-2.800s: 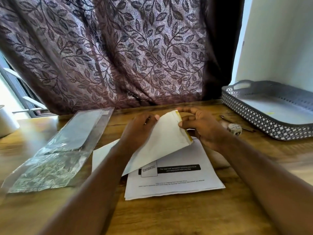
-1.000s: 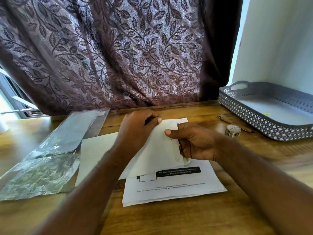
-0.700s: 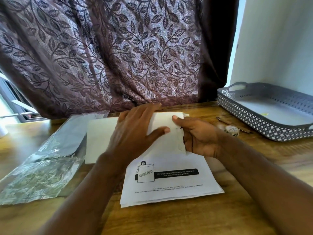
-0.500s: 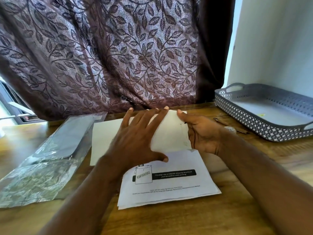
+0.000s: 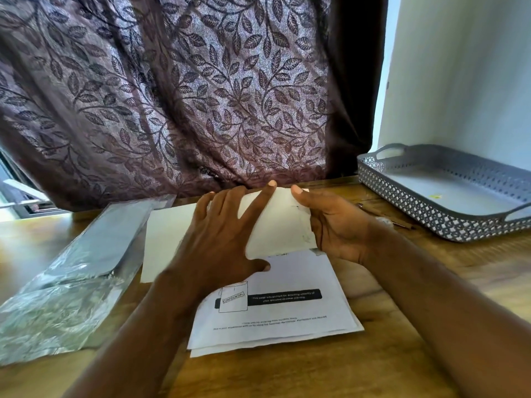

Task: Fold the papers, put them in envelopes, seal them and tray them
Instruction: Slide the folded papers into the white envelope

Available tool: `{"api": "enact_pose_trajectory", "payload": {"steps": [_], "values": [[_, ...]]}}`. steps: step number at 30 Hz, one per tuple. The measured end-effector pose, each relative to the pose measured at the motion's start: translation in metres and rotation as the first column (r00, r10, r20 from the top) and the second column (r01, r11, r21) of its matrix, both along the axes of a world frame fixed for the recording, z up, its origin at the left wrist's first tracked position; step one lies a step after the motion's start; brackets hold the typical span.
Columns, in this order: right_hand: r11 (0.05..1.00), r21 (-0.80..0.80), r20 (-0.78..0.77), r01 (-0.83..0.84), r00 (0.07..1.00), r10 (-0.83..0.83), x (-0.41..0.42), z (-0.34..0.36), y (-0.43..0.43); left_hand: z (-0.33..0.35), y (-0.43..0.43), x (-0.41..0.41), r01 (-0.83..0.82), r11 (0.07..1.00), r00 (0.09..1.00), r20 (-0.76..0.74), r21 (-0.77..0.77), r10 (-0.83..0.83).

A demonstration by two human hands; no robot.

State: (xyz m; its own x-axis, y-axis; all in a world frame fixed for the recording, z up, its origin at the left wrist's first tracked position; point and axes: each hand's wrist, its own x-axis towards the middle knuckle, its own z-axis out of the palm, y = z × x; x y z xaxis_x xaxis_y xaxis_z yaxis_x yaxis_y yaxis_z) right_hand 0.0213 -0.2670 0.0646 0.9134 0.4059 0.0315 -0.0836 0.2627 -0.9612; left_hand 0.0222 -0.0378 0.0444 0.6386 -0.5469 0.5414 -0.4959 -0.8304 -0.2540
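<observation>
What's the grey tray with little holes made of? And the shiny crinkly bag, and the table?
Grey tray: probably matte plastic, given its moulded lattice walls and handles. Shiny bag: looks like clear, glossy plastic film; it crinkles and glints. Table: wood or wood-look laminate; brown grain lines show, slightly glossy.

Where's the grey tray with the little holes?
In the head view, the grey tray sits far right on the wooden table, against the white wall, just past the right hand holding the envelope.
</observation>
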Motion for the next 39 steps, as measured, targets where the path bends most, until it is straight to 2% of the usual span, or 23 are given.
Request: {"api": "enact_pose_trajectory", "payload": {"steps": [4,8,12,13,15,16,18,19,21,24,26,28,33,36,39], "values": [[0.999,-0.022,0.044,-0.027,0.999,0.028,0.002,-0.002,0.0,0.003,0.001,-0.001,-0.045,0.999,0.999,0.031,-0.004,0.045],[0.997,-0.058,0.093,0.042,0.995,-0.037,0.006,-0.004,-0.005,0.003,0.003,0.0,-0.078,0.997,0.993,0.089,0.007,0.077],[0.986,0.069,0.15,0.151,0.976,-0.16,0.02,-0.005,-0.019,0.004,0.016,0.004,-0.134,0.99,0.984,0.112,-0.054,0.139],[0.978,0.067,0.154,0.199,0.966,-0.207,0.023,-0.007,-0.022,0.004,0.02,0.005,-0.155,0.986,0.982,0.102,-0.068,0.162],[0.94,-0.051,0.176,0.337,0.93,-0.324,0.029,-0.015,-0.027,0.004,0.026,0.008,-0.191,0.977,0.977,0.075,-0.094,0.198],[0.901,-0.161,0.22,0.403,0.905,-0.365,0.031,-0.02,-0.027,0.003,0.028,0.009,-0.204,0.973,0.975,0.064,-0.105,0.212],[0.763,-0.389,0.382,0.515,0.845,-0.375,0.036,-0.029,-0.026,0.002,0.03,0.01,-0.217,0.969,0.973,0.051,-0.12,0.225],[0.67,-0.494,0.473,0.555,0.818,-0.328,0.04,-0.032,-0.025,0.001,0.031,0.01,-0.218,0.968,0.973,0.044,-0.126,0.225],[0.453,-0.692,0.571,0.563,0.81,-0.133,0.044,-0.035,-0.024,0.0,0.032,0.01,-0.223,0.965,0.973,0.021,-0.137,0.228],[0.162,-0.84,0.538,0.518,0.835,0.119,0.044,-0.035,-0.021,-0.002,0.032,0.011,-0.237,0.961,0.971,-0.001,-0.143,0.24],[0.062,-0.879,0.476,0.473,0.859,0.189,0.042,-0.032,-0.017,-0.003,0.032,0.013,-0.24,0.961,0.97,-0.008,-0.14,0.241],[0.058,-0.898,0.438,0.437,0.871,0.22,0.04,-0.029,-0.015,-0.005,0.033,0.013,-0.239,0.961,0.971,-0.013,-0.14,0.239],[0.196,-0.871,0.478,0.45,0.869,0.129,0.044,-0.033,-0.019,-0.007,0.033,0.013,-0.216,0.965,0.976,-0.002,-0.149,0.218],[0.316,-0.811,0.524,0.493,0.852,0.016,0.051,-0.041,-0.023,-0.006,0.034,0.014,-0.215,0.963,0.976,-0.01,-0.164,0.216],[0.371,-0.735,0.564,0.568,0.815,-0.132,0.055,-0.042,-0.03,-0.006,0.035,0.015,-0.218,0.961,0.976,-0.018,-0.172,0.218]]}}
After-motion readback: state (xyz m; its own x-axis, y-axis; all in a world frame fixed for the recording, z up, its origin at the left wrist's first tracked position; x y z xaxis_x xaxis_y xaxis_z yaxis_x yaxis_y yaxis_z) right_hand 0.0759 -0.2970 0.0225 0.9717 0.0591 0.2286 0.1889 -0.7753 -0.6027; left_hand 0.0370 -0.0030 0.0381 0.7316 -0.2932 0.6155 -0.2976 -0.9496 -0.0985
